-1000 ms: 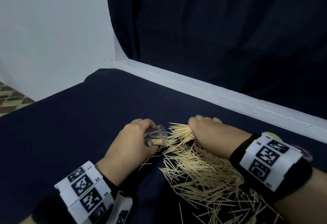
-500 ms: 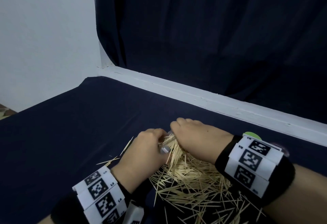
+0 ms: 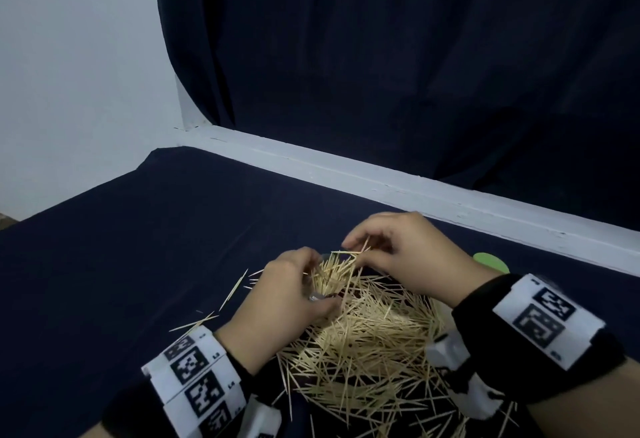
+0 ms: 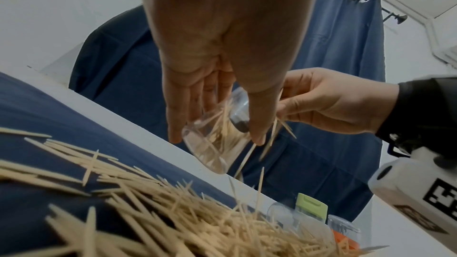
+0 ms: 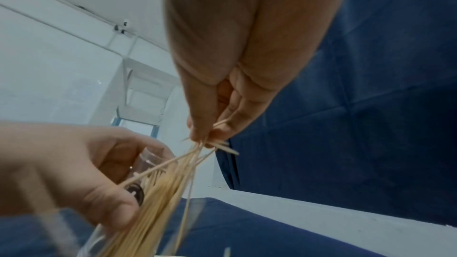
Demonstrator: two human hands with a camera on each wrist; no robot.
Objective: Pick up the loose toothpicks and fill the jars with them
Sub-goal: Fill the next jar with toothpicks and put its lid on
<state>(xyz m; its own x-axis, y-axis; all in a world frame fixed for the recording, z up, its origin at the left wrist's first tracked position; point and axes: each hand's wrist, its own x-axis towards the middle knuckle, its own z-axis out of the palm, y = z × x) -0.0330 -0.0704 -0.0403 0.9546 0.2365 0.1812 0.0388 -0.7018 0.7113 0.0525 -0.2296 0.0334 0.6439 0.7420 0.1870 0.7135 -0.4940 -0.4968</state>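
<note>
My left hand [image 3: 294, 295] grips a small clear jar [image 4: 217, 140], tilted, with a bundle of toothpicks [image 3: 329, 275] sticking out of its mouth. In the left wrist view my fingers [image 4: 183, 105] wrap its side. My right hand [image 3: 398, 250] pinches the tops of several toothpicks [image 5: 197, 155] just above the jar's mouth [image 5: 148, 161]. A big loose pile of toothpicks [image 3: 374, 344] lies on the dark blue cloth under and between both wrists. A few stray toothpicks [image 3: 235, 288] lie left of my left hand.
A green lid [image 3: 490, 261] lies on the cloth behind my right wrist. In the left wrist view a clear jar [image 4: 281, 212], a green-capped item [image 4: 311, 210] and an orange-lidded jar [image 4: 343, 232] stand beyond the pile. A white ledge [image 3: 381, 178] and dark curtain bound the far side.
My left hand has tipped the jar more upright with toothpicks in it. My right hand has lifted off the pile and now pinches toothpicks at the jar's mouth.
</note>
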